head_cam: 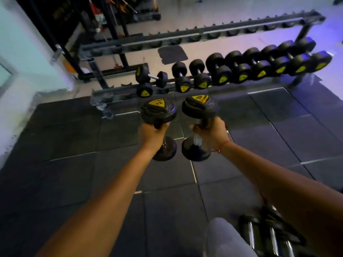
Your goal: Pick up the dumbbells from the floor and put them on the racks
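My left hand (151,134) grips the handle of a black dumbbell (158,111) with a yellow label, held upright over the floor. My right hand (211,133) holds a matching dumbbell (197,106) the same way, side by side with the first. Ahead stands the two-tier dumbbell rack (118,90). Its lower tier carries several black dumbbells (239,68) toward the right, and the cradles at its left end are bare. The upper tier (204,32) holds nothing. More dumbbells (267,230) with chrome handles lie on the floor at the lower right, partly hidden by my right arm.
Black rubber floor tiles (92,173) spread between me and the rack. A pale wall (24,49) rises on the left. Dark gym machines (104,19) stand behind the rack's left end. My knee in grey cloth (222,236) shows at the bottom.
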The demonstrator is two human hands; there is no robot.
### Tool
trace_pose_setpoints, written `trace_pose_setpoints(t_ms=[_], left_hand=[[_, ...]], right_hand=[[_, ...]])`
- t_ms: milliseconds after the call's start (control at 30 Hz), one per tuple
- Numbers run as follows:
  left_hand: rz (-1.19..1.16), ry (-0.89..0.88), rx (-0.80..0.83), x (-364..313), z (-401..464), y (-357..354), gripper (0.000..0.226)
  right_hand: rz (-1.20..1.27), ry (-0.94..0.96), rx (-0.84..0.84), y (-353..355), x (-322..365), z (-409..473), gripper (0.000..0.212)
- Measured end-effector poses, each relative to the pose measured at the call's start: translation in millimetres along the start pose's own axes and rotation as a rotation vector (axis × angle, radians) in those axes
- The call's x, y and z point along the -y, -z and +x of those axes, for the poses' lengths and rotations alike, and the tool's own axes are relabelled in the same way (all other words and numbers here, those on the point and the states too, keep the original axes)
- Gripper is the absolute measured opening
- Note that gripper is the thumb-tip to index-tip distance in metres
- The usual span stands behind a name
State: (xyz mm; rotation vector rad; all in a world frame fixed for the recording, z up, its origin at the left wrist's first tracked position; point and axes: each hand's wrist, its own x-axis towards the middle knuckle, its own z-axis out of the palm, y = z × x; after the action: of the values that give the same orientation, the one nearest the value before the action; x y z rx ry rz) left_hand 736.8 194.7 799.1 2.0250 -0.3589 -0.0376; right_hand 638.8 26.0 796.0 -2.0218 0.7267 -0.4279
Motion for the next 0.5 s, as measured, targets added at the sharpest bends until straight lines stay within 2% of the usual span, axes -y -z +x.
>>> trace_pose_setpoints(t_ms=[200, 333, 500], left_hand=[[0.153, -0.056, -0.083, 38.4, 146.1, 48.8, 0.025], [0.196, -0.007, -0.133, 59.5, 263.6, 76.6, 0.024], [0.154, 0.106, -0.186, 76.3, 392.6, 113.0, 0.031]], right_hand=[[-0.009, 0.159, 0.091, -98.3, 58.1, 138.6, 0.03], [-0.035, 0.27, 0.193, -164.1, 105.5, 248.9, 0.025], [0.019, 0.335, 0.255, -241.1, 172.0, 369.6, 0.035]])
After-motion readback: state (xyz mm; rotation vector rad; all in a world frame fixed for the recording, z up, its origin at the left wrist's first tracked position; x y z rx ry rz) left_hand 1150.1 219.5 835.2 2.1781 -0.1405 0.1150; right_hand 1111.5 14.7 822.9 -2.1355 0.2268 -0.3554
